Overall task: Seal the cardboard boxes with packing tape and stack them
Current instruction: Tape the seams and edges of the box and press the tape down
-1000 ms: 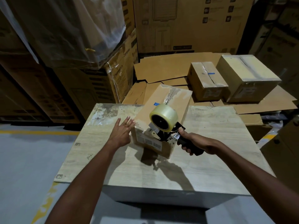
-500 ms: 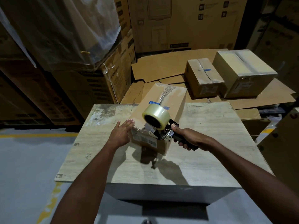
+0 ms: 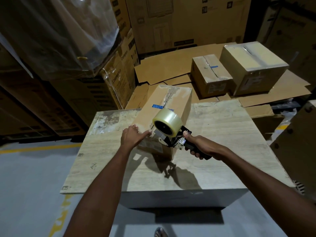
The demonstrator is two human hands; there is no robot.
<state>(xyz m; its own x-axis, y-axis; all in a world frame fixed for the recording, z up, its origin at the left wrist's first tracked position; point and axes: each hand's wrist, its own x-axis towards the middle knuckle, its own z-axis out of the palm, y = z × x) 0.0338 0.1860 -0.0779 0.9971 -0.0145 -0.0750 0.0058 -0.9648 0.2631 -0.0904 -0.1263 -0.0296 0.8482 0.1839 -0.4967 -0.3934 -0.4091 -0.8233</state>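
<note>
Seen from above, two bare arms reach forward over a pale wooden table (image 3: 222, 134). The left hand (image 3: 131, 137) lies flat, fingers straight and close together, pressing on the near top edge of a long cardboard box (image 3: 169, 101) that rests on the table. The right hand (image 3: 200, 147) is wrapped round the black handle of a tape dispenser (image 3: 168, 124), whose mouth sits at the box's near end. The dispenser hides the spot, so whether tape has stuck there is unclear. This looks like the start of sealing the top seam. Next, the dispenser should be drawn along the seam to the far end while the left hand braces the box. Beyond the table, two taped boxes (image 3: 211, 74) sit side by side on flattened cardboard (image 3: 162, 69).
</note>
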